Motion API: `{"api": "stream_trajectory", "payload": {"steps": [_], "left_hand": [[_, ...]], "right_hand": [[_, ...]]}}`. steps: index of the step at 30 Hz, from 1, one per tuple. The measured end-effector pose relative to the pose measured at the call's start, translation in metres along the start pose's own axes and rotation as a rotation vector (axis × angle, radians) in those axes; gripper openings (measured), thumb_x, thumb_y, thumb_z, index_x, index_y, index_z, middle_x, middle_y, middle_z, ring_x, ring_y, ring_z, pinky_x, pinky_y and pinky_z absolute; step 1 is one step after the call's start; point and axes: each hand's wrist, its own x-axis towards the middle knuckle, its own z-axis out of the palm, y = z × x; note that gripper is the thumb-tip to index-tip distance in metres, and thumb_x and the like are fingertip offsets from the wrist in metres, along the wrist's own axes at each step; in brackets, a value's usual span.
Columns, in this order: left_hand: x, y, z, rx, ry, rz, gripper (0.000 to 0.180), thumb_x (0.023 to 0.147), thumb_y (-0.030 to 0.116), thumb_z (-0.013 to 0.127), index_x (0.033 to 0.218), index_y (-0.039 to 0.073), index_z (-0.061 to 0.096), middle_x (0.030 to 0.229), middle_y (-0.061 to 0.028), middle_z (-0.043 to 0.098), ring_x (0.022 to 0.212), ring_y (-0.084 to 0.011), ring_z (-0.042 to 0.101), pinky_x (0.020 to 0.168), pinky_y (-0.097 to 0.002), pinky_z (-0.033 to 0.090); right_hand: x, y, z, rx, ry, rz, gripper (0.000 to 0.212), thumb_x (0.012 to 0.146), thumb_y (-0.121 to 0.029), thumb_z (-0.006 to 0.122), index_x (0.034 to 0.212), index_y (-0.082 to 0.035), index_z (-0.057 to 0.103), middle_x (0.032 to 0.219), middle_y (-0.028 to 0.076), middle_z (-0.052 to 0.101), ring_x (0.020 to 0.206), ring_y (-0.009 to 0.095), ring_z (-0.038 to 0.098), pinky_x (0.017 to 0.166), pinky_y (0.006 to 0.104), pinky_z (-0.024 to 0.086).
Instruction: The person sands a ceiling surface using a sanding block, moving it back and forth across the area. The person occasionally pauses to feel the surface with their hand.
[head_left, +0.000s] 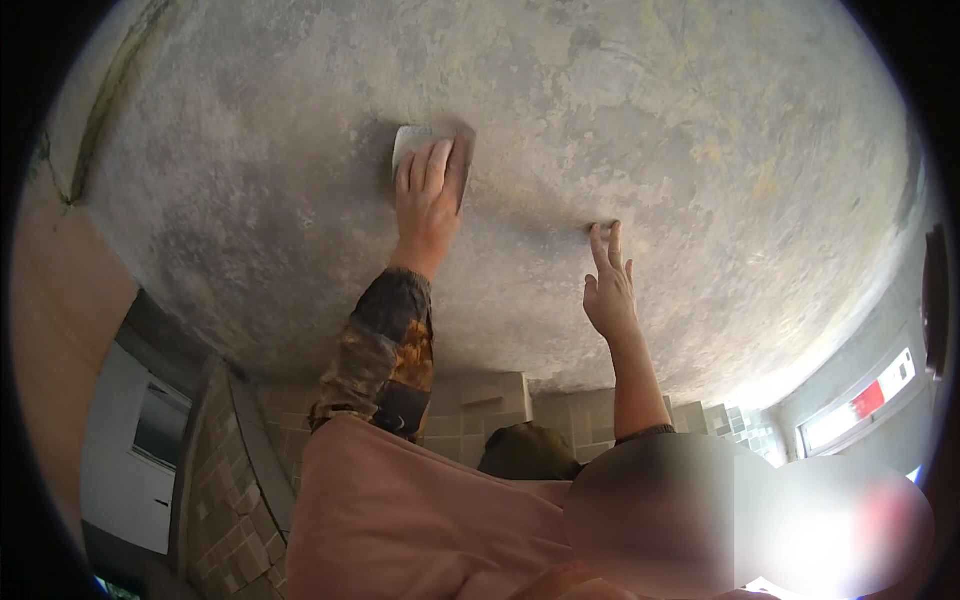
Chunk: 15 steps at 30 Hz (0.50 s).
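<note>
A broad mottled grey plaster surface (540, 120), with paler worn patches, fills the upper view. My left hand (425, 190), in a dark, brown-patterned sleeve, presses a thin flat sheet (408, 138) against it. The sheet is pale grey on its left and brown along its right edge; its exact kind cannot be made out. The fingers lie closed over its face, and the thumb is hidden. Farther right and a little lower, my right hand (612, 285) is open and holds nothing. Two of its fingers stretch up, their tips at the plaster.
A pink cloth (420, 510) covers much of the lower view. Behind it are a dark olive rounded thing (530, 450) and pale tiles (460, 425). At left stand a white door (125, 440) and a bare pinkish wall (65, 300); at right is a bright window (850, 405).
</note>
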Motion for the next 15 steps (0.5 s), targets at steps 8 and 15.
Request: {"api": "stream_trajectory", "payload": {"steps": [8, 15], "left_hand": [[-0.0007, -0.0063, -0.0056, 0.058, -0.109, -0.013, 0.055, 0.079, 0.002, 0.068, 0.133, 0.007, 0.057, 0.132, -0.009, 0.044, 0.126, -0.0309, 0.043, 0.103, -0.0504, 0.037], [-0.0024, -0.0001, -0.0072, 0.018, -0.039, 0.146, 0.056, 0.074, 0.006, 0.071, 0.129, 0.006, 0.059, 0.129, -0.0092, 0.047, 0.122, -0.0313, 0.047, 0.103, -0.0504, 0.037]], "right_hand": [[-0.0035, 0.0062, -0.0038, -0.048, 0.008, -0.01, 0.08, 0.087, 0.005, 0.047, 0.157, -0.018, 0.014, 0.163, 0.016, 0.003, 0.148, 0.032, 0.017, 0.12, 0.0517, 0.017], [-0.0061, 0.0095, -0.0075, -0.049, -0.032, 0.029, 0.081, 0.086, 0.005, 0.049, 0.157, -0.018, 0.015, 0.163, 0.016, 0.005, 0.149, 0.031, 0.016, 0.119, 0.0523, 0.019]]}}
